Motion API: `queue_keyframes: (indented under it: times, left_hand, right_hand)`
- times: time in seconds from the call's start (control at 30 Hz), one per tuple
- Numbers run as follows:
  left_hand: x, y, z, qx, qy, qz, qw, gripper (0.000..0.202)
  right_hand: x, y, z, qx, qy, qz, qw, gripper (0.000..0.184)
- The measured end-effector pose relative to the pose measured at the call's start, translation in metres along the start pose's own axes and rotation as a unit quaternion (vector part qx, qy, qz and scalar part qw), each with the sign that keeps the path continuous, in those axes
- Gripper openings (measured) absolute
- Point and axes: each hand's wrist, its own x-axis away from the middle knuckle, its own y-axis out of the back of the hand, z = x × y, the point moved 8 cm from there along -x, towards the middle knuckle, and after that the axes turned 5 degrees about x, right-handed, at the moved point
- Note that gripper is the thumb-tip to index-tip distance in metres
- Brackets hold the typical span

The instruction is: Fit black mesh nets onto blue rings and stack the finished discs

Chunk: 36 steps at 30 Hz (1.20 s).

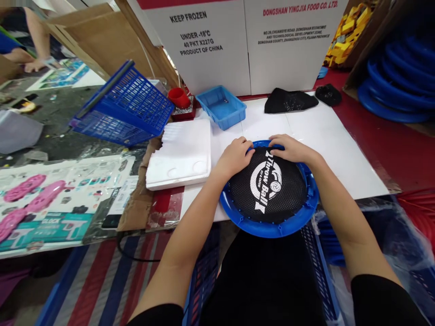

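A round blue plastic ring (238, 219) with black mesh (268, 188) stretched over it lies on a white board (340, 145) in front of me. White lettering on the mesh reads "Throw Ball". My left hand (234, 156) rests on the far left rim, fingers curled and pressing the mesh edge. My right hand (290, 148) lies on the far rim beside it, fingers bent down over the mesh edge. The two hands almost touch at the top of the ring.
A small blue tray (222, 106), red cup (179, 97) and tilted blue basket (125, 106) stand behind. A white foam slab (181, 154) lies left. Black mesh pieces (288, 100) lie at the back. Blue rings (401, 77) are stacked right. Another person's arm (36, 45) shows far left.
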Motion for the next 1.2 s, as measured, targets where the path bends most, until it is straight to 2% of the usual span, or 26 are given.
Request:
queue_keyframes:
  times: [0.17, 0.23, 0.33, 0.43, 0.5, 0.57, 0.63, 0.73, 0.8, 0.93, 1.0, 1.1, 1.2]
  left_hand:
    - [0.0, -0.007, -0.022, 0.011, -0.087, 0.019, 0.996, 0.03]
    - [-0.002, -0.012, -0.022, 0.014, -0.094, 0.032, 0.995, 0.029]
    - [-0.005, -0.011, -0.017, -0.01, -0.072, 0.03, 0.997, 0.032]
    - [-0.007, -0.003, -0.009, -0.069, -0.028, 0.008, 0.997, 0.038]
    - [-0.006, 0.004, -0.001, -0.108, 0.018, -0.013, 0.994, 0.041]
    - [-0.005, 0.01, 0.008, -0.125, 0.067, -0.034, 0.989, 0.04]
    - [-0.002, 0.016, 0.017, -0.123, 0.107, -0.058, 0.985, 0.036]
    - [0.007, 0.026, 0.021, -0.114, 0.127, -0.089, 0.981, 0.035]
    - [0.012, 0.029, 0.017, -0.119, 0.122, -0.074, 0.983, 0.036]
    - [0.019, 0.032, 0.006, -0.156, 0.118, -0.007, 0.981, 0.031]
    - [0.017, 0.031, -0.001, -0.15, 0.085, 0.009, 0.985, 0.031]
    - [0.011, 0.021, -0.017, -0.076, -0.035, 0.026, 0.996, 0.03]
    - [0.009, 0.006, -0.026, 0.016, -0.133, 0.057, 0.989, 0.033]
  right_hand:
    - [-0.002, -0.006, -0.005, 0.005, 0.007, 0.003, 1.0, 0.021]
    - [0.001, -0.001, -0.002, -0.001, 0.006, -0.002, 1.0, 0.024]
    - [0.009, 0.023, 0.003, -0.016, 0.006, -0.063, 0.998, 0.029]
    - [0.02, 0.056, 0.002, -0.03, -0.023, -0.151, 0.988, 0.02]
    - [0.024, 0.066, -0.003, -0.031, -0.047, -0.164, 0.985, 0.017]
    - [0.024, 0.064, -0.007, -0.027, -0.058, -0.133, 0.989, 0.021]
    - [0.022, 0.052, -0.011, -0.016, -0.057, -0.078, 0.995, 0.026]
    - [0.02, 0.031, -0.019, 0.011, -0.069, -0.008, 0.998, 0.032]
    - [0.021, 0.02, -0.024, 0.026, -0.083, 0.029, 0.996, 0.035]
    - [0.025, 0.009, -0.022, 0.031, -0.083, 0.107, 0.99, 0.035]
    - [0.025, 0.005, -0.015, 0.02, -0.078, 0.129, 0.988, 0.03]
    - [0.022, -0.003, 0.0, -0.005, -0.051, 0.142, 0.989, 0.022]
    - [0.016, -0.014, 0.021, -0.053, 0.008, 0.158, 0.986, 0.017]
